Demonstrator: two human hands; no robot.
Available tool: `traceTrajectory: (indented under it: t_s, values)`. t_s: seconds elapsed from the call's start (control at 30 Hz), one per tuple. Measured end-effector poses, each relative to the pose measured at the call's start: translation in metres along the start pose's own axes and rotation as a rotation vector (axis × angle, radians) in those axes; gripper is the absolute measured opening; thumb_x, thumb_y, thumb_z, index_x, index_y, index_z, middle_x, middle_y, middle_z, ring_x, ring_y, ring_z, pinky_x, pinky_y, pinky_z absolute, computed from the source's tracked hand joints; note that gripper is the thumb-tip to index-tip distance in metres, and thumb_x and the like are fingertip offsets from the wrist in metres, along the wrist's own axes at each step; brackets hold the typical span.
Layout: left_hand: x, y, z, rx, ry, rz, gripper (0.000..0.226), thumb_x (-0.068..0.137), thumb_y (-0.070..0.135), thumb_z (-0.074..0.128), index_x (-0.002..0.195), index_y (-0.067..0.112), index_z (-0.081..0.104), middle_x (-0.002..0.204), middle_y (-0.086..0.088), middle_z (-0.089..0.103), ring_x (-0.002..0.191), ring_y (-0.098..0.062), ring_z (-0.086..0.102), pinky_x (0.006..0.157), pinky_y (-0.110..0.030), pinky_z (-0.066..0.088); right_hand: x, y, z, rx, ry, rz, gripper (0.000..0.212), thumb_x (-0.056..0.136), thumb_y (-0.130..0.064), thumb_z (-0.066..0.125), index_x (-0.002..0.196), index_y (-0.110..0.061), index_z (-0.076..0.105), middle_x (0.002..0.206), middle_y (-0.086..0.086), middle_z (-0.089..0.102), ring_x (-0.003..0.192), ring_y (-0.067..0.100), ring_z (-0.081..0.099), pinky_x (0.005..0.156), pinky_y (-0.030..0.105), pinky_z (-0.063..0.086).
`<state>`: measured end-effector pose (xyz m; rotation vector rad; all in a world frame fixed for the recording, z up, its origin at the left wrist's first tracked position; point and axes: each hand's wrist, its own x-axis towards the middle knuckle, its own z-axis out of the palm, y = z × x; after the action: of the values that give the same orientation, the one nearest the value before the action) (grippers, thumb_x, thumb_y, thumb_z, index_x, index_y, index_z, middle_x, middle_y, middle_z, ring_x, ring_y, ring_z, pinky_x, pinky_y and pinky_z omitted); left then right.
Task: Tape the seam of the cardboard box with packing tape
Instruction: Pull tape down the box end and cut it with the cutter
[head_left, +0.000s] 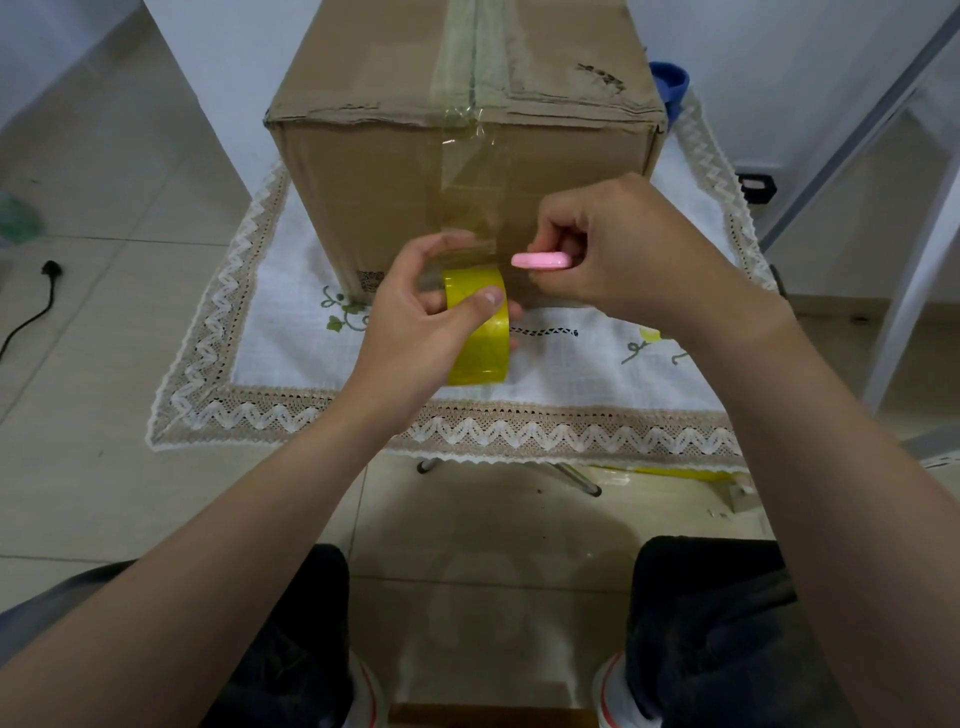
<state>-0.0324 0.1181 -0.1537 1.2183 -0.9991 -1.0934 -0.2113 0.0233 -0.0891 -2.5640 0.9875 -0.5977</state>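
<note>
A brown cardboard box (363, 171) stands on a small table. Clear tape (470, 57) covers its top seam and runs over the front edge down the front face. My left hand (415, 322) grips a yellow roll of packing tape (480, 338) just below the box's front face, the strip still joined to the roll. My right hand (618, 249) holds a small pink cutter (540, 260) right beside the stretched tape, above the roll.
A white embroidered tablecloth with lace trim (291, 415) covers the table. A black plug and cord (47, 291) lie on the tiled floor at left. A blue object (670, 83) sits behind the box at right. White furniture legs (904, 291) stand at right.
</note>
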Motion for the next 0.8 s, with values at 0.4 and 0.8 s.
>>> traceTrajectory:
  t_s: [0.4,0.8]
  values:
    - [-0.005,0.011,0.014,-0.031,0.052,-0.046,0.044,0.098,0.0,0.069,0.134,0.017,0.052,0.095,-0.02,0.079,0.075,-0.026,0.081,0.059,-0.032,0.063,-0.033,0.043,-0.007,-0.045,-0.102,0.236,0.013,0.089,-0.03,0.073,0.089,-0.018,0.077,0.078,0.0,0.072,0.074,0.018,0.064,0.066,0.034,0.05]
    - [-0.003,0.009,0.014,-0.024,0.04,-0.062,0.047,0.097,0.004,0.071,0.134,0.025,0.05,0.093,-0.014,0.082,0.078,-0.03,0.081,0.061,-0.034,0.064,-0.049,0.087,0.003,0.09,-0.148,0.836,0.045,0.101,-0.045,0.06,0.129,-0.012,0.046,0.085,0.014,0.071,0.056,0.028,0.067,0.043,0.031,0.056]
